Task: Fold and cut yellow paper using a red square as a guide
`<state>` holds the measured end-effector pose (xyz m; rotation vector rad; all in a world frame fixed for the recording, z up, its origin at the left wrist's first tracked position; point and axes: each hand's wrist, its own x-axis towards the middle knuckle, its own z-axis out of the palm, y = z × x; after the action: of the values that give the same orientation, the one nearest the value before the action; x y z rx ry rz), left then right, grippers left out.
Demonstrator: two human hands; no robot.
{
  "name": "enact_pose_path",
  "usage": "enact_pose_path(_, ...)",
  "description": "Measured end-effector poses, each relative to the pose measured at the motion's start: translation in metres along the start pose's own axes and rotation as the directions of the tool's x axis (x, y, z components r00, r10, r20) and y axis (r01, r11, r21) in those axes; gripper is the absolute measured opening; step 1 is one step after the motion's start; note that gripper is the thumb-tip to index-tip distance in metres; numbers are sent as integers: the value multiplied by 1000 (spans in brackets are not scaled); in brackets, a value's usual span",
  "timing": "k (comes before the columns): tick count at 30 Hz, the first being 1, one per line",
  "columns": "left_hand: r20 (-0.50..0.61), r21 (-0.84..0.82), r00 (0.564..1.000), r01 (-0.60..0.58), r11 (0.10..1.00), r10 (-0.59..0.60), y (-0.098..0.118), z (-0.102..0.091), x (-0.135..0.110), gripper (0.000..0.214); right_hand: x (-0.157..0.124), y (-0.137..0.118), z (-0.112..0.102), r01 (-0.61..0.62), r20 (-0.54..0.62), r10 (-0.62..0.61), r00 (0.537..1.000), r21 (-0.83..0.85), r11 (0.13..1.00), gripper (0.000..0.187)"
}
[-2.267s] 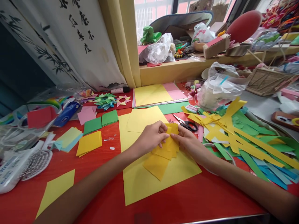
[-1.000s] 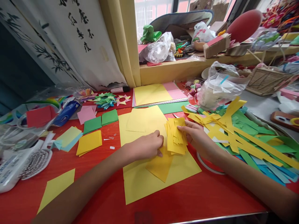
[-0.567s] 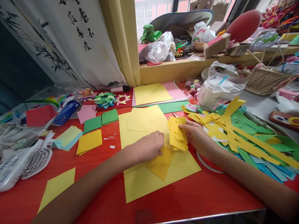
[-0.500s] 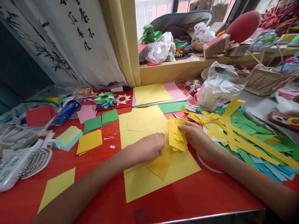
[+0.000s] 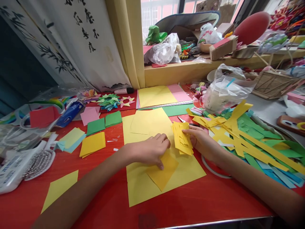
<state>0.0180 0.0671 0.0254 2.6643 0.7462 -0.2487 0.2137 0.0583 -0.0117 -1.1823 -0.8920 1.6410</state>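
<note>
My left hand (image 5: 151, 150) is over a darker yellow paper square (image 5: 164, 171), its thumb apart from the bent fingers and touching the square. The square lies turned on a larger pale yellow sheet (image 5: 140, 190). My right hand (image 5: 201, 141) pinches a stack of small yellow paper pieces (image 5: 182, 140) by its right edge, fingers on top, just above the pale sheet. Close behind that hand show the pointed blades of scissors (image 5: 181, 119). Yellow square papers (image 5: 92, 144) and green square papers (image 5: 113, 119) are stacked to the left.
Yellow strips (image 5: 238, 136) and green offcuts (image 5: 259, 125) heap up on the right. A hairbrush (image 5: 39, 163) and a pale yellow piece (image 5: 59, 189) lie at the left. Behind are a paper pile (image 5: 154, 96) and a bagged cup (image 5: 219, 93). A ring (image 5: 214, 172) lies under my right forearm.
My left hand's fingers have loosened from a closed shape, the thumb now apart. The darker square sits slightly lower and more exposed. My right hand still holds the stack.
</note>
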Motion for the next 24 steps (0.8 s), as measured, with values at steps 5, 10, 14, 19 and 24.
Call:
enact_pose_path(5,9,110,1000,-26,994,25,7,5,1,36,-1,-2,-1,-21,-7,22,1000,33,999,12)
enact_pose_path(10,16,142,999,-44,989,42,9,5,-1,32,2,1,-2,-9,-1,9,1000,58,998,12)
enact_pose_path(14,31,146,998,-54,988,50,11,5,-2,33,4,1,-3,1,13,-2,1000,92,996,13)
enact_pose_path(19,34,101,994,-108,989,105,9,7,-2,22,0,-2,-1,4,42,-7,999,69,998,10)
enact_pose_path(24,-116,-367,964,184,912,-241,-13,0,2,16,-1,-3,1,70,73,-75,995,67,995,15)
